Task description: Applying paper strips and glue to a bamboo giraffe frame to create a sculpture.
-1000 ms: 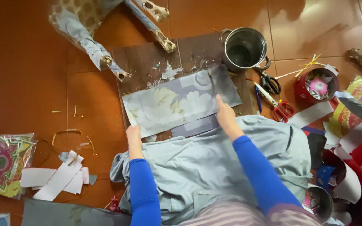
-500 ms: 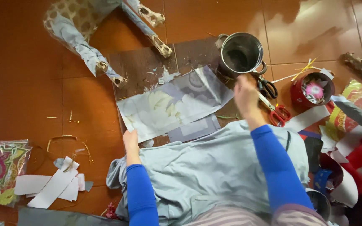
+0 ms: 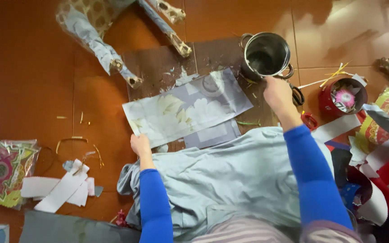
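— So where are the hands now?

— Her right hand [image 3: 279, 95] is up at the near rim of the metal pot [image 3: 266, 55], fingers curled down against it. Whether they have closed on the rim or on something small, I cannot tell from where I stand. The left hand [image 3: 139, 145] lies flat, fingers loose, pressing the near left corner of the flowered paper sheet [image 3: 186, 107].

— And the sheet itself?

— Spread out between the two hands, on a dark board [image 3: 158, 67], slightly askew. A smaller grey piece [image 3: 212, 134] peeks out beneath it on the near side, just above the grey-blue cloth [image 3: 230, 180] over her lap.

— How far along would you say it is?

— Midway, I'd judge. Some stick-like shapes [image 3: 100, 45] beyond the left hand already wear paper wrapping, and white strips [image 3: 61, 191] lie cut, well out to the left of that hand. The big sheet looks whole and uncut, so plenty is left.

— Any room to move?

— Left of the holding hand the orange floor [image 3: 32, 90] is mostly open apart from little scraps. To the right of the pot hand it is crowded: scissors [image 3: 299, 96] just beside the wrist, a red tin [image 3: 342, 96] a bit further, then a heap of coloured paper scraps [image 3: 383, 148]. The sheet's far right corner almost touches the pot.
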